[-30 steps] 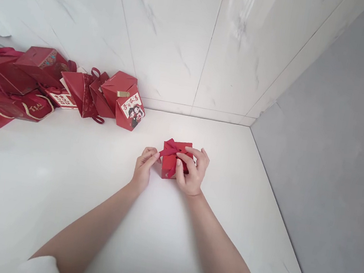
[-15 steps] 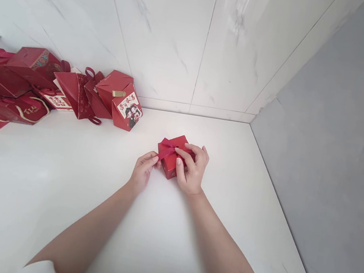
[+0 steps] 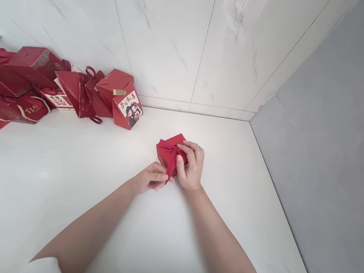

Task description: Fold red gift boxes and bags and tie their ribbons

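Observation:
A small red gift box sits on the white table, with a dark red ribbon tied over its top. Between thumb and fingers, my left hand pinches a ribbon tail at the box's near edge. My right hand curls over the right side of the box, its thumb and fingertips on the top close to the knot. Those fingers cover part of the knot and the box's right half, so I cannot tell whether they also pinch ribbon.
Several red gift boxes are heaped at the back left against the marbled wall. The nearest of them, a box with a cartoon-couple label, stands at the heap's right end. A grey panel borders the white table on the right.
My left hand has drawn the ribbon tail from the box's left side toward me and to the right. My right hand has shifted slightly left, still over the box.

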Demonstrator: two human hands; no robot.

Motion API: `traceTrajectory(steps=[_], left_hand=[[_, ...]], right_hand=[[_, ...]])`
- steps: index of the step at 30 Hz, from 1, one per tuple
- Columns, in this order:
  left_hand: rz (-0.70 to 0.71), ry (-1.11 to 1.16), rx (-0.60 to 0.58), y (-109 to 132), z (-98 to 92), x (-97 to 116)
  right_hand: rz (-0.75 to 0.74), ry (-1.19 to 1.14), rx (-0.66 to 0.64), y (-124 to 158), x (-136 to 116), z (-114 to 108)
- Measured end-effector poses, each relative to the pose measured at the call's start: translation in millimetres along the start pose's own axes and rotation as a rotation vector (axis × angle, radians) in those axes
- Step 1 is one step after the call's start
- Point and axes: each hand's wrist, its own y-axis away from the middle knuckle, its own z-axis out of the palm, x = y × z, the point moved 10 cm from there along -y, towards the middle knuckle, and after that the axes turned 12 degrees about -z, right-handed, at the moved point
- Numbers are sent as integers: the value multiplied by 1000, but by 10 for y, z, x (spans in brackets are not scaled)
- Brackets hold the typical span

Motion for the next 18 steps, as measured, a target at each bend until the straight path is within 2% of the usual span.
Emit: traceTrajectory(steps=[4,8,11,13,15,18], left_hand=[[-64,-65,-113,20,120,-43],[-90,-122,-108,21,148,-55],[-43,-171,-69,11,155,-48],[77,-186,75,18,49,39],[258,-187,363,115,-186,194],[546,-183,843,465,-506,390]], right_hand=[[5,-121,-44,16,3,73],[7,-159,-44,26,-10,81],[85,-272,-5,46,69,71],[221,-389,29,89,218,87],[422,-489,68,178,426,125],[713,-584,123,361,695,197]])
